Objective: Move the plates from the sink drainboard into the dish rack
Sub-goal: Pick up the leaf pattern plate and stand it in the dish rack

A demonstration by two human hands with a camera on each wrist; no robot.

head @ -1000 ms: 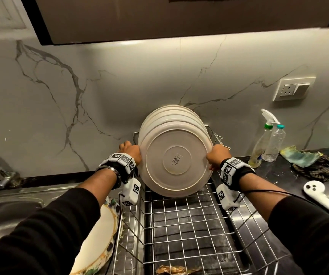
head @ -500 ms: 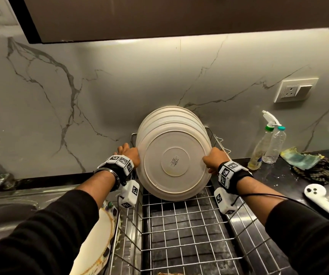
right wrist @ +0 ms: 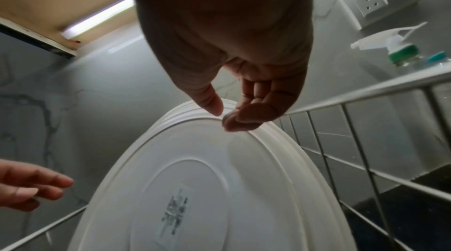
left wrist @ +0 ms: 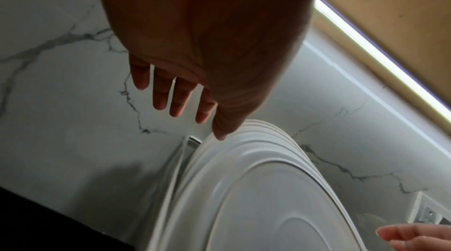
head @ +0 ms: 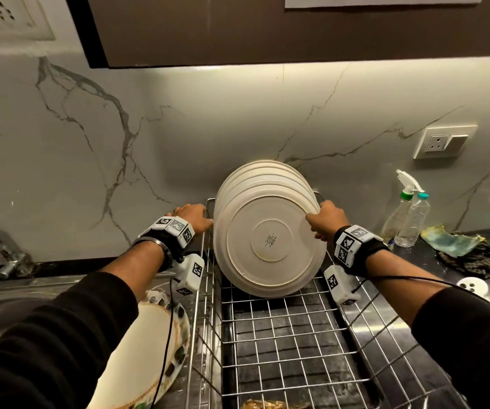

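Note:
Several white plates (head: 270, 240) stand on edge at the back of the wire dish rack (head: 267, 320), undersides facing me. My left hand (head: 193, 216) is beside their left rim; in the left wrist view its fingers (left wrist: 178, 100) are straight and spread, and only the thumb tip touches the plates (left wrist: 256, 197). My right hand (head: 323, 219) pinches the front plate's right rim, thumb on the underside. The right wrist view shows that hand (right wrist: 227, 116) with thumb and curled forefinger on the rim of the plates (right wrist: 195, 187). A patterned plate (head: 149, 349) lies on the drainboard under my left forearm.
A spray bottle (head: 400, 214), a water bottle (head: 414, 222), cloths (head: 450, 243) and a white controller (head: 472, 286) sit on the counter to the right. The tap (head: 4, 252) and sink (head: 1, 314) are at the left. The marble wall stands close behind the rack.
My left hand has let go of the plates' left rim and opened beside it. The right hand's thumb has slid onto the front plate's underside. The plates stand a little more upright.

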